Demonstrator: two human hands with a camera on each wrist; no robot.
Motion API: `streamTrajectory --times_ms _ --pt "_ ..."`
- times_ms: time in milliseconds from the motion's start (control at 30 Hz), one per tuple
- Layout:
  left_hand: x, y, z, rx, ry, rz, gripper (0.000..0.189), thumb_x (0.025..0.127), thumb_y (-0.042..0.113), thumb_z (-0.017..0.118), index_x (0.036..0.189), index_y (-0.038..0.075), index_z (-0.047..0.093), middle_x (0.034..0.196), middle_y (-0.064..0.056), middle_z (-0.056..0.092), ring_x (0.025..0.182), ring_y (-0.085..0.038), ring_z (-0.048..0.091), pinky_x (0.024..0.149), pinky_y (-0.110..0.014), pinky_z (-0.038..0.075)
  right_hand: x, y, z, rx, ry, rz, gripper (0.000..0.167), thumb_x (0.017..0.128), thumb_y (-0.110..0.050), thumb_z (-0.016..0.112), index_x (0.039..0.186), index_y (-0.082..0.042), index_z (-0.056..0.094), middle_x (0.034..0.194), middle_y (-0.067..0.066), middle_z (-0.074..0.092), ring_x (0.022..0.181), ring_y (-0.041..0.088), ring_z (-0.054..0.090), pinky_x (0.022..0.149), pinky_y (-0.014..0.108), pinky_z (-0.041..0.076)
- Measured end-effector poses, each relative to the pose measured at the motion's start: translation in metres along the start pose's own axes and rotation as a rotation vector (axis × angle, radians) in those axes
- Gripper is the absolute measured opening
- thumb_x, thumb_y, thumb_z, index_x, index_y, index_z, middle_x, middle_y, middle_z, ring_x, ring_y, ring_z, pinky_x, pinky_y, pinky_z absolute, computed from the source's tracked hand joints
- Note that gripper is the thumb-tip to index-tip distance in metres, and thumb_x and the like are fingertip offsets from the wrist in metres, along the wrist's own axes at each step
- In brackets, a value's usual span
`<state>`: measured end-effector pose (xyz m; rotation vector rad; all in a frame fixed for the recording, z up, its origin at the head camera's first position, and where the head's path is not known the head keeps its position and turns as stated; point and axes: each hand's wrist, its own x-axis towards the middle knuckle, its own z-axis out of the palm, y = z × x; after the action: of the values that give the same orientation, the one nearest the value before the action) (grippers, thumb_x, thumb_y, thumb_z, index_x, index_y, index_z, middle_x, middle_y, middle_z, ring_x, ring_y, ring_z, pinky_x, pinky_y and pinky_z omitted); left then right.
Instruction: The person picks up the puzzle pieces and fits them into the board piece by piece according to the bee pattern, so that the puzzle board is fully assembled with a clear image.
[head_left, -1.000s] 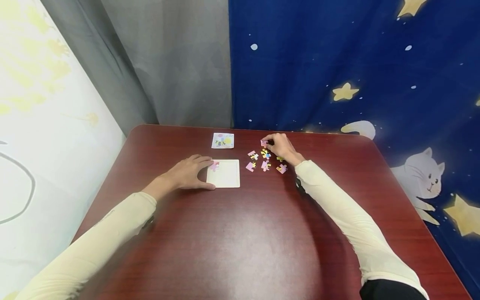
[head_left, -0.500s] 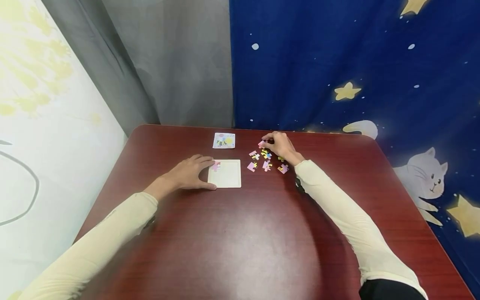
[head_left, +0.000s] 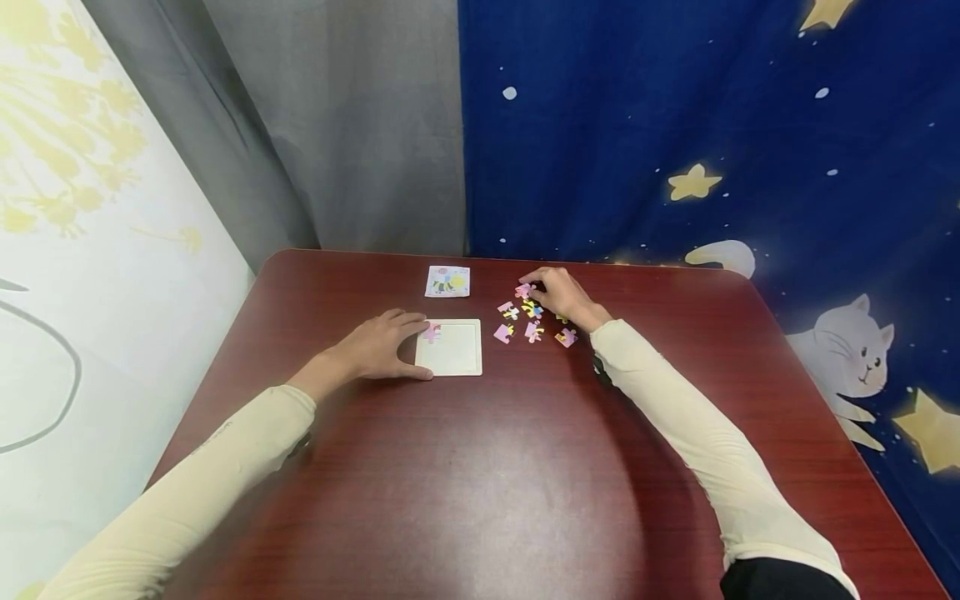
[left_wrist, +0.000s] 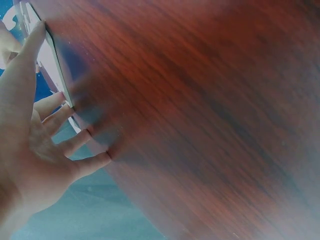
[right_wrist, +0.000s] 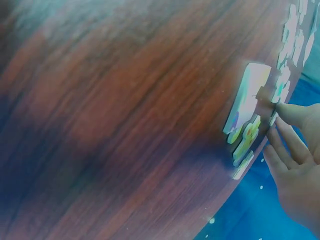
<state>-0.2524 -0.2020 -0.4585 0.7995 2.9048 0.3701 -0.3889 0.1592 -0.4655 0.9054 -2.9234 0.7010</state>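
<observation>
On the left, the left hand spans the left side of a square white puzzle tray in the head view. Its thumb lies at the lower edge and its index finger at the upper-left corner; the other fingertips touch the table in the left wrist view. A pink puzzle piece lies in the tray's upper-left corner, by the index fingertip. Farther right, the right hand holds another pink puzzle piece between thumb and index finger, close to the tabletop. Several loose puzzle pieces lie just below that hand.
A picture card with a bee on it lies behind the tray. The reddish-brown table has its back edge against grey and blue curtains. One yellow piece is partly hidden by the right wrist.
The right hand has shifted slightly left, and the pink piece at its fingertips has moved left and turned, now nearer the other loose pieces. The left hand and tray stay as they were.
</observation>
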Motion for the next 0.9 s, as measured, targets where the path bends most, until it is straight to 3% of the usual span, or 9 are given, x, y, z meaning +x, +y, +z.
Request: streamTrajectory --times_ms 433,900 --pt "0.0 -0.001 0.002 -0.003 0.002 -0.008 0.103 0.077 0.073 0.078 0.155 0.012 0.05 0.159 -0.01 0.046 0.146 -0.037 0.039 0.113 -0.062 0.038 -0.006 -0.005 0.001 0.002 0.045 -0.044 0.028 0.099 -0.017 0.073 0.124 -0.005 0.076 0.12 0.014 0.073 0.116 0.028 0.066 0.098 0.044 0.052" --pt "-0.001 0.0 0.0 -0.006 -0.001 -0.006 0.104 0.077 0.074 0.077 0.155 0.011 0.05 0.16 -0.011 0.046 0.147 -0.038 0.038 0.112 -0.062 0.039 -0.01 -0.034 0.001 0.005 0.056 -0.123 0.026 0.098 -0.021 0.075 0.121 -0.01 0.078 0.119 0.008 0.074 0.116 0.023 0.066 0.098 0.04 0.053"
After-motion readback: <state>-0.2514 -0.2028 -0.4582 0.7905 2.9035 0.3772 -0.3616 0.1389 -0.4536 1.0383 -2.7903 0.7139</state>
